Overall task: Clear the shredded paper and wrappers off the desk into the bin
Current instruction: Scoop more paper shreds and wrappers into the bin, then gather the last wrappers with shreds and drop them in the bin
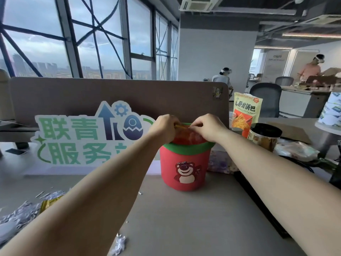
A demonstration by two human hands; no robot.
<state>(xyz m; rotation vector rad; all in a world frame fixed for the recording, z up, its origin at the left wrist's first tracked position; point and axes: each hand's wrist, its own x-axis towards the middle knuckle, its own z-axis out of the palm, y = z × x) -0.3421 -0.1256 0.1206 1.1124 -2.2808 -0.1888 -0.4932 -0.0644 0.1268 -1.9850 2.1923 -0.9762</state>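
A small red bin (184,163) with a green rim and a bear picture stands on the grey desk (184,218) in front of the partition. Both my hands are over its mouth. My left hand (164,128) and my right hand (208,126) pinch the top edge of a thin orange-red wrapper or liner (188,134) that hangs inside the bin. Shredded silver-white paper (20,213) lies in a heap at the desk's left front, with a gold wrapper (48,203) among it. A few scraps (120,243) lie near my left forearm.
A green and blue cut-out sign (88,133) leans on the brown partition (120,97). To the right stand an orange snack bag (246,113), a black-lidded jar (265,135) and a crumpled plastic bag (295,150). Office chairs and two people are far behind.
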